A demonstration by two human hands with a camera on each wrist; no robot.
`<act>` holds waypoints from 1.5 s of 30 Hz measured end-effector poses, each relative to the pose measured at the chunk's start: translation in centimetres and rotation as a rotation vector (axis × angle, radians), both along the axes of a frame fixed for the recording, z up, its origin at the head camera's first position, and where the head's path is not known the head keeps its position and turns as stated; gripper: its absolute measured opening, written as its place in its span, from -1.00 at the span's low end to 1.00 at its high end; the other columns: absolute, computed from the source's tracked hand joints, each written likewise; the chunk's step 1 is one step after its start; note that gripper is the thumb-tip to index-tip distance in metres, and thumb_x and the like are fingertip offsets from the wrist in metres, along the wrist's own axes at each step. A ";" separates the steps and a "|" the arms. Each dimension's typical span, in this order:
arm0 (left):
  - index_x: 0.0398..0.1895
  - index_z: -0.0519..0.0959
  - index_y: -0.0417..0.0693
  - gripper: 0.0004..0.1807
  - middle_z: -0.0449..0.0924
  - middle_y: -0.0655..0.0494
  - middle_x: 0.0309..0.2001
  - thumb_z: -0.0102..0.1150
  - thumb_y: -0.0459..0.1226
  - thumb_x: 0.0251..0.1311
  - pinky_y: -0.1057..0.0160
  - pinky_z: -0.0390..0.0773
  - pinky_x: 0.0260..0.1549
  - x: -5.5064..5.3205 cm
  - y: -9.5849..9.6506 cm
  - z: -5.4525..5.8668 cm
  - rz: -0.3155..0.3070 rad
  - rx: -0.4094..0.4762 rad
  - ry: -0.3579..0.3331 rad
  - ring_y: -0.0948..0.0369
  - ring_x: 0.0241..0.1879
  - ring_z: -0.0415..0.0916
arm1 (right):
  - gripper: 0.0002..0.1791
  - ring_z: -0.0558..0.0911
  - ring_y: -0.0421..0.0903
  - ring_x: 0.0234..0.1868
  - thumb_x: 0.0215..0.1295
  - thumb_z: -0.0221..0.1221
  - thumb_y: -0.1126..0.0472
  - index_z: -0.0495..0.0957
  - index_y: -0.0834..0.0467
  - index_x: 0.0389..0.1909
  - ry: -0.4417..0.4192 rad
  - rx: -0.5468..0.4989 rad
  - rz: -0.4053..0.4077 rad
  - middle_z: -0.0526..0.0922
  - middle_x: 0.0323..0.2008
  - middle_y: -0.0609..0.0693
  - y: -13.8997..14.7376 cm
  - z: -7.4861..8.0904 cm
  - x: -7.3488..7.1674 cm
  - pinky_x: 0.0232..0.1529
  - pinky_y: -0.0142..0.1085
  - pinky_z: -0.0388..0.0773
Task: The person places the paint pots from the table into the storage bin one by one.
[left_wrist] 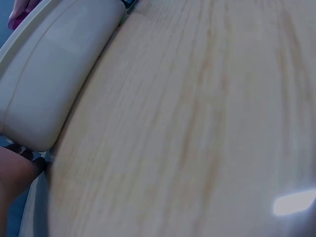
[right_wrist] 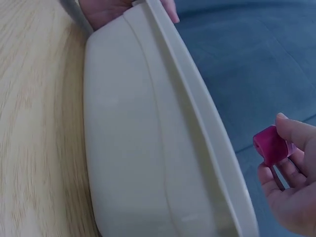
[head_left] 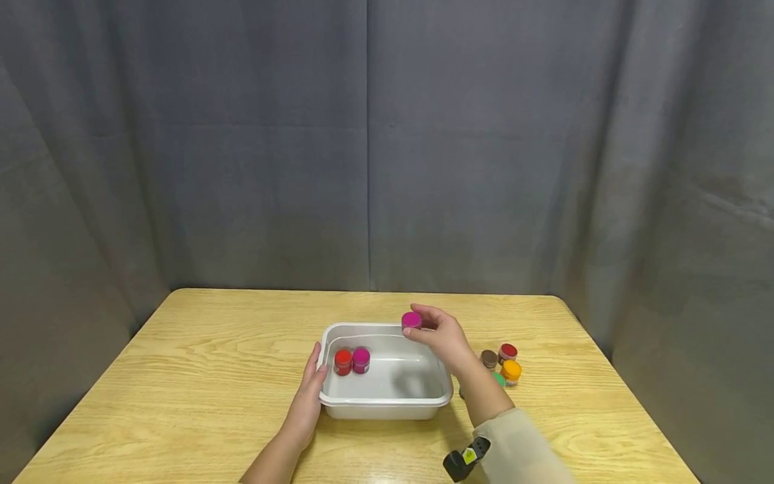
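A white plastic tub (head_left: 387, 411) stands on the table. My left hand (head_left: 304, 403) holds its left side, with the thumb at the rim; the right wrist view also shows this left hand (right_wrist: 106, 11) at the tub's far end. Inside, toward the left, a small jar with a red lid (head_left: 342, 361) stands beside one with a magenta lid (head_left: 361, 360). My right hand (head_left: 444, 339) pinches another magenta-lidded jar (head_left: 411, 320) between thumb and fingers, over the tub's back right rim. In the right wrist view this magenta jar (right_wrist: 272, 145) is raised above the rim.
Right of the tub, several more small jars stand grouped: brown-lidded (head_left: 488, 358), dark red-lidded (head_left: 508, 351), orange-lidded (head_left: 510, 370) and green-lidded (head_left: 498, 379), partly behind my right forearm. Grey curtains (head_left: 369, 168) surround the wooden table (head_left: 211, 383).
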State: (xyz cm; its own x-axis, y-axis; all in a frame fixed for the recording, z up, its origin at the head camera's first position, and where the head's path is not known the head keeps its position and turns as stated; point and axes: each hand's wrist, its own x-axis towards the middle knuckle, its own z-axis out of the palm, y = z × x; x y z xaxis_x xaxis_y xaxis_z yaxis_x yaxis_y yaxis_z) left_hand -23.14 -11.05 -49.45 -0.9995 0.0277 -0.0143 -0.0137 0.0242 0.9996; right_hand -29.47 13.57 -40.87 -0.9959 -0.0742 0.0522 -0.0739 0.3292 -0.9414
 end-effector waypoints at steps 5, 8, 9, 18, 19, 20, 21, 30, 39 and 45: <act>0.60 -0.22 0.17 -0.34 -0.33 -0.10 0.60 -0.37 -0.05 0.52 -0.42 -0.32 0.39 0.0 0.1 0.1 -0.004 0.002 0.001 -0.23 0.55 -0.41 | -0.44 0.58 -0.03 0.02 0.15 0.38 0.25 0.54 0.13 0.22 -0.015 0.023 0.019 0.66 0.03 0.11 -1.5 -0.4 -0.6 0.01 -0.27 0.62; 0.60 -0.23 0.15 -0.34 -0.33 -0.10 0.60 -0.37 -0.05 0.53 -0.41 -0.34 0.40 0.1 0.1 0.1 -0.011 0.007 0.005 -0.23 0.55 -0.42 | -0.46 0.60 -0.04 0.00 0.13 0.39 0.27 0.56 0.15 0.18 -0.029 0.025 0.027 0.67 0.01 0.11 -2.2 -0.9 -0.9 -0.02 -0.29 0.63; 0.60 -0.23 0.16 -0.34 -0.33 -0.09 0.60 -0.37 -0.05 0.53 -0.41 -0.34 0.40 0.1 0.1 0.1 -0.012 0.008 0.005 -0.22 0.55 -0.42 | -0.47 0.61 -0.03 0.00 0.13 0.39 0.28 0.56 0.16 0.17 -0.031 0.021 0.030 0.67 0.01 0.12 -2.5 -1.0 -1.0 -0.02 -0.28 0.64; 0.60 -0.25 0.18 -0.34 -0.33 -0.09 0.60 -0.39 -0.03 0.53 -0.43 -0.34 0.39 0.1 0.0 0.2 -0.016 -0.011 0.001 -0.23 0.55 -0.41 | -0.50 0.60 -0.03 0.02 0.12 0.40 0.24 0.57 0.15 0.13 -0.093 0.082 0.056 0.66 -0.02 0.08 -4.0 -1.8 -1.4 0.04 -0.19 0.61; 0.60 -0.25 0.18 -0.34 -0.33 -0.09 0.60 -0.39 -0.03 0.53 -0.43 -0.34 0.39 0.1 -0.1 0.2 -0.017 -0.012 0.002 -0.23 0.55 -0.41 | -0.50 0.60 -0.03 0.01 0.13 0.40 0.23 0.57 0.14 0.13 -0.100 0.093 0.055 0.67 -0.02 0.07 -4.2 -1.9 -1.4 0.04 -0.19 0.60; 0.60 -0.25 0.17 -0.34 -0.33 -0.09 0.60 -0.40 -0.03 0.53 -0.43 -0.34 0.38 0.1 -0.1 0.2 -0.019 -0.014 0.003 -0.23 0.55 -0.41 | -0.50 0.60 -0.03 0.01 0.13 0.39 0.24 0.57 0.14 0.13 -0.108 0.093 0.059 0.66 -0.03 0.08 -4.3 -2.0 -1.4 0.04 -0.19 0.60; 0.60 -0.25 0.17 -0.34 -0.33 -0.08 0.60 -0.40 -0.03 0.53 -0.43 -0.34 0.38 0.1 -0.1 0.2 -0.020 -0.014 0.004 -0.23 0.55 -0.41 | -0.51 0.60 -0.03 0.00 0.13 0.39 0.26 0.57 0.16 0.13 -0.110 0.090 0.065 0.66 -0.04 0.09 -4.4 -2.1 -1.5 0.04 -0.18 0.60; 0.60 -0.25 0.16 -0.34 -0.33 -0.08 0.60 -0.40 -0.04 0.53 -0.43 -0.34 0.38 0.1 -0.1 0.2 -0.026 -0.003 0.007 -0.23 0.55 -0.42 | -0.50 0.59 -0.06 -0.08 0.06 0.41 0.34 0.58 0.24 0.09 -0.135 0.086 0.094 0.66 -0.09 0.14 -4.8 -3.1 -1.6 0.07 -0.15 0.54; 0.60 -0.25 0.17 -0.34 -0.34 -0.09 0.60 -0.39 -0.04 0.53 -0.43 -0.34 0.39 0.0 0.0 0.3 -0.023 0.004 0.005 -0.24 0.55 -0.41 | -0.55 0.62 -0.05 -0.08 0.00 0.42 0.39 0.62 0.24 -0.01 -0.132 0.205 0.123 0.68 -0.08 0.15 -5.2 -3.8 -1.8 0.08 -0.16 0.56; 0.60 -0.24 0.15 -0.34 -0.33 -0.10 0.60 -0.37 -0.04 0.53 -0.41 -0.31 0.40 0.1 0.0 0.2 -0.021 0.022 -0.001 -0.23 0.55 -0.40 | -0.57 0.60 -0.09 -0.14 -0.05 0.43 0.41 0.63 0.24 -0.07 -0.133 0.270 0.125 0.68 -0.11 0.13 -5.4 -4.6 -1.9 0.02 -0.23 0.56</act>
